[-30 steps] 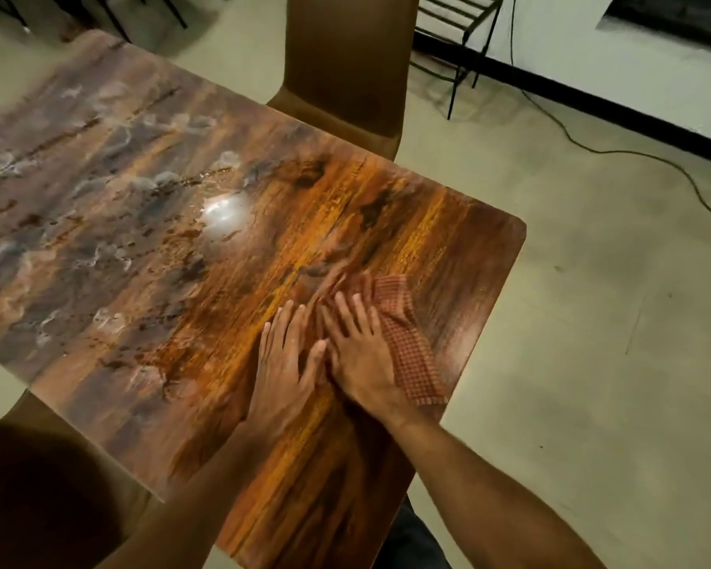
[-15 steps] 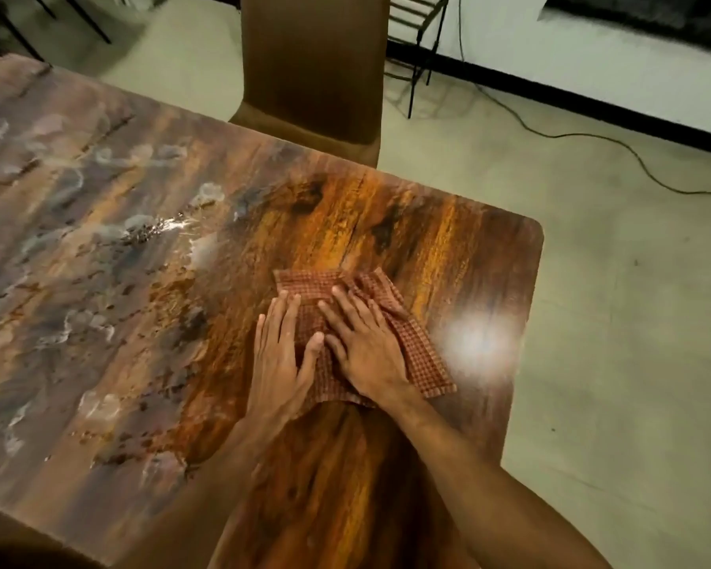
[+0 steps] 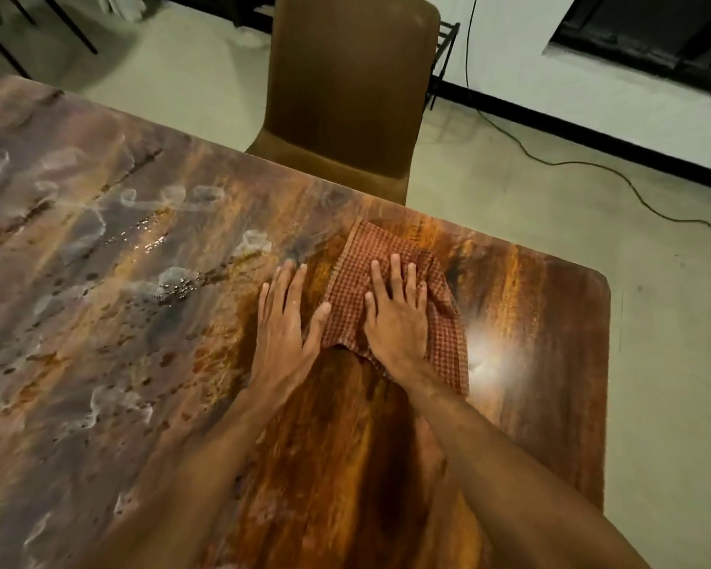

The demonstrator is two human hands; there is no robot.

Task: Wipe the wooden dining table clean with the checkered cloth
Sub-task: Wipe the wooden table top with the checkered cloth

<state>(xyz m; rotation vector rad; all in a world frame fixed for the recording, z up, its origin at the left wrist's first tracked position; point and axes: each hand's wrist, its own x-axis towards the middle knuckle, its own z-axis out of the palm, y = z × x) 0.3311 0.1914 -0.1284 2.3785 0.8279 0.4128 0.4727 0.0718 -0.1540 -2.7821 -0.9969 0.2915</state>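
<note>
Checkered cloth [image 3: 390, 256] lies a bit crumpled on the wooden table [image 3: 551, 322], near the far edge and toward the right end. It is red and tan with little squares.

The right hand [image 3: 395, 318] lies flat on top of the cloth, palm down, with the fingers spread out. It presses on the cloth and does not grab it. The left hand [image 3: 284, 318] lies flat on the bare wood just beside the cloth, also palm down with straight fingers. Its thumb touches the left edge of the cloth. The two hands are side by side with a small gap between them.

The wood by the hands looks shiny and orange-brown. The left part of the table is dull and gray, with white swirly smears [image 3: 99, 227] and little wet drops [image 3: 177, 285]. A bright spot of light [image 3: 485, 355] shines on the wood just right of the cloth.

A brown chair [image 3: 345, 96] stands at the far side of the table. A black cord [image 3: 592, 170] lies on the pale floor [image 3: 653, 404].
</note>
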